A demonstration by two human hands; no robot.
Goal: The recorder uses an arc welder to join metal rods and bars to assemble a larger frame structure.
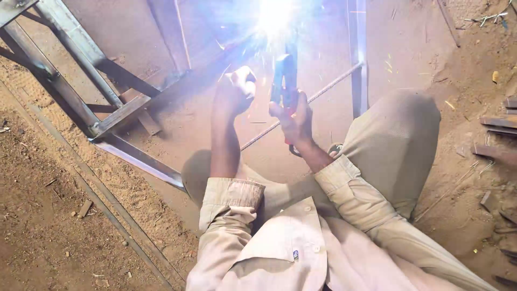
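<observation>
While the right hand [293,116] grips the blue electrode holder [284,81] with its fingers wrapped tight round the handle, the tip burns in a white arc [273,19] against the steel frame [107,116] at the top of the view, and sparks scatter down from it. The left hand [234,91] is raised just beside the holder, fingers curled into a loose fist; whether it holds anything small I cannot tell, since the glare washes it out. To my eye the holder is a stiff, fairly light tool, best kept by its insulated handle, well back from the hot tip and the bare clamp; the frame looks heavy, rigid and hot near the arc, so it should be touched only far from the joint. A thin rod [323,91] runs slantwise across the sandy ground [48,215] behind the hands and passes close under the holder, where it might catch a wrist or a cable. The person's bent knee [398,134] in pale trousers stands just right of the working hand and narrows the room there. Scrap strips of metal [498,124] lie along the right edge, well apart from the hands, and a long flat bar [113,205] lies along the ground at the left.
</observation>
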